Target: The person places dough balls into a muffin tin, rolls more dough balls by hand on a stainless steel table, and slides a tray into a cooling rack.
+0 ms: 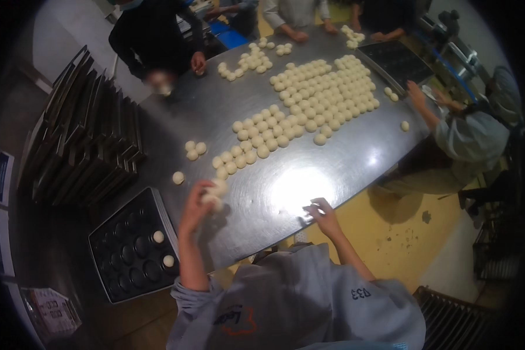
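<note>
My left hand (195, 207) is closed around pale round dough balls (214, 202), just above the steel table (245, 224). How many it holds is partly hidden by the fingers. At the near edge of the table, my right hand (324, 216) hangs with its fingers curved and apart, and I see nothing in it. Left of my left forearm lies a dark baking tray (126, 269) with round cups. Two dough balls sit in its right column, one of them the upper ball (158, 237). A large block of dough balls (309, 99) lies in rows across the table.
A single ball (178, 177) and a group of three (192, 154) lie left of the rows. Stacked dark trays (81, 134) stand at the left. Several co-workers stand around the table, one at the right (472, 131) beside another dark tray (395, 65).
</note>
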### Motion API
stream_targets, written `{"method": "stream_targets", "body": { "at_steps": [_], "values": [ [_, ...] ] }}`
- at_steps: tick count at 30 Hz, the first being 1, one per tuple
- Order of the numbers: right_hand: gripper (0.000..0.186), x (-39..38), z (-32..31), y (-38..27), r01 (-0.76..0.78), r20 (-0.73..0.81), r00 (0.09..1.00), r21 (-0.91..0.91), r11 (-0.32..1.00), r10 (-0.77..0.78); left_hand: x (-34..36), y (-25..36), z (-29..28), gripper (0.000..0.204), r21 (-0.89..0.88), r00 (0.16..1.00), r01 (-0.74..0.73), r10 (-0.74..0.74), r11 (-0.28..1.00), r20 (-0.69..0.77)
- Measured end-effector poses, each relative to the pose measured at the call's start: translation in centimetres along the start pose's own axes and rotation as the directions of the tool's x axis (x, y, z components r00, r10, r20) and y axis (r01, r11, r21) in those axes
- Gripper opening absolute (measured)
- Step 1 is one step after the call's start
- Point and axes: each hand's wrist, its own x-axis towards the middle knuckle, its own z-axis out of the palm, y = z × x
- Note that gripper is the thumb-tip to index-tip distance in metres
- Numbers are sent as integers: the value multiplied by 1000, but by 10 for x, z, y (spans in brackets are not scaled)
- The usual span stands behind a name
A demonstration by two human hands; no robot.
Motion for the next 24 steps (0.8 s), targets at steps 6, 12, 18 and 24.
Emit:
{"method": "stream_targets", "body": {
  "at_steps": [6, 12, 18, 24],
  "values": [
    [31, 77, 90, -52, 149, 565, 816, -2, 989, -122, -10, -41, 140, 70, 351, 991, 41, 7, 935, -136],
    [34, 115, 1, -4, 528, 352, 806, -790, 310, -476, -70, -148, 72, 64, 649, 865, 452, -122, 612, -487],
    [35, 93, 95, 17, 774, 598, 633, -513, 372, -491, -39, -193, 137, 22, 757, 881, 13, 351, 654, -318],
    [31, 154, 19, -32, 784, 731, 609, -612, 98, -308, -56, -163, 59, 21, 778, 931, 223, 107, 587, -348]
  ]
}}
